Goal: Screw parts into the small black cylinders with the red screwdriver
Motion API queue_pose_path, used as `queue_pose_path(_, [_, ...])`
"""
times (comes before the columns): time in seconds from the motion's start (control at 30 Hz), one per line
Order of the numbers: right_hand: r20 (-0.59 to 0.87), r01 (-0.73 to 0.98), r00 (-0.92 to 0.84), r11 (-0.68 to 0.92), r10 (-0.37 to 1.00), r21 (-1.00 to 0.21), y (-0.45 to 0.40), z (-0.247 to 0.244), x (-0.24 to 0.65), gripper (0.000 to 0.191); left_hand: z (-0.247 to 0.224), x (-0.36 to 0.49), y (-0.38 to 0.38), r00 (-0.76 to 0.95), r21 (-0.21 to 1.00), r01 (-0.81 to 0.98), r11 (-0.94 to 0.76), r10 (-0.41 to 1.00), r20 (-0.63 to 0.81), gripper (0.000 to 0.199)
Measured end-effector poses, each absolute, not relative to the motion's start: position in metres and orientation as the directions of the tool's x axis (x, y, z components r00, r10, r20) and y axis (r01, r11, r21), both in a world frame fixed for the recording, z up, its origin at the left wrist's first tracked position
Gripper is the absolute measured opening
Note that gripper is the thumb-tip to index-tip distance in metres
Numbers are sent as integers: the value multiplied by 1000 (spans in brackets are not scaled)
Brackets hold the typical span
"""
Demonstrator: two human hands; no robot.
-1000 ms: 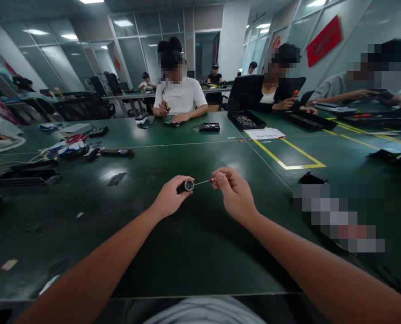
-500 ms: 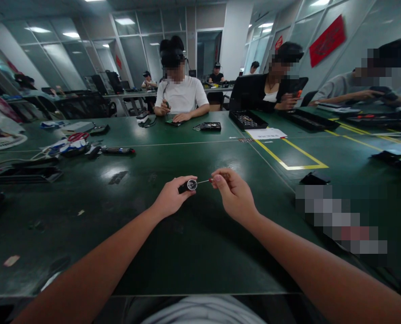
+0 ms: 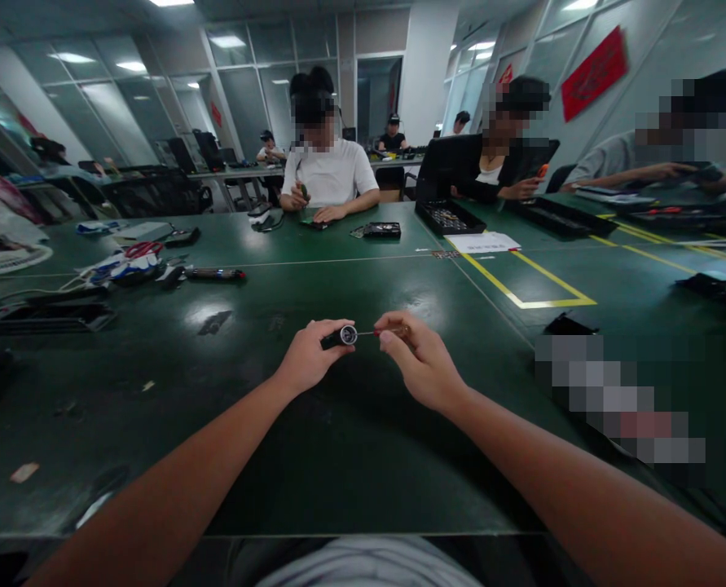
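A black cylindrical part [image 3: 349, 334] with a round silver-rimmed end is pinched between the thumb and fingers of my left hand [image 3: 310, 355], its open end facing right and towards me. My right hand [image 3: 422, 359] holds a small screwdriver [image 3: 376, 332] by its reddish-brown handle, with the thin metal shaft pointing left. The shaft reaches the rim of the black part; its exact tip is too small to make out. Both hands are just above the green table [image 3: 350, 456].
Scissors with red handles [image 3: 144, 249] lie among cables on the left, near a dark pen-like tool [image 3: 216, 274]. A white paper [image 3: 483, 242] and a parts tray [image 3: 449, 218] lie ahead. A person in white [image 3: 332, 175] sits opposite.
The fingers of my right hand have shifted on the screwdriver handle, and the screwdriver has moved slightly left and down. My left hand still holds the black part almost unmoved.
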State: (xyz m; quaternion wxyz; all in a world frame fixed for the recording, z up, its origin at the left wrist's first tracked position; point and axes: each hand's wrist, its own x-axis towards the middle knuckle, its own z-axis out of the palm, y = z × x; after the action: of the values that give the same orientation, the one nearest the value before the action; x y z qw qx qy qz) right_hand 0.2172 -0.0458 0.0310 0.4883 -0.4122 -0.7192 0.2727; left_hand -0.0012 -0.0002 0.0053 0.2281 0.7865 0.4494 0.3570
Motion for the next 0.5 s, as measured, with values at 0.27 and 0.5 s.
queue_pose_path(0.27, [447, 424, -4, 406, 895, -810, -45, 34, 212, 27, 5, -2, 0, 362, 654, 559, -509, 860, 359, 39])
queue_pose_path(0.5, [487, 467, -21, 440, 873, -767, -42, 33, 214, 18, 4, -4, 0, 353, 653, 564, -505, 863, 362, 39])
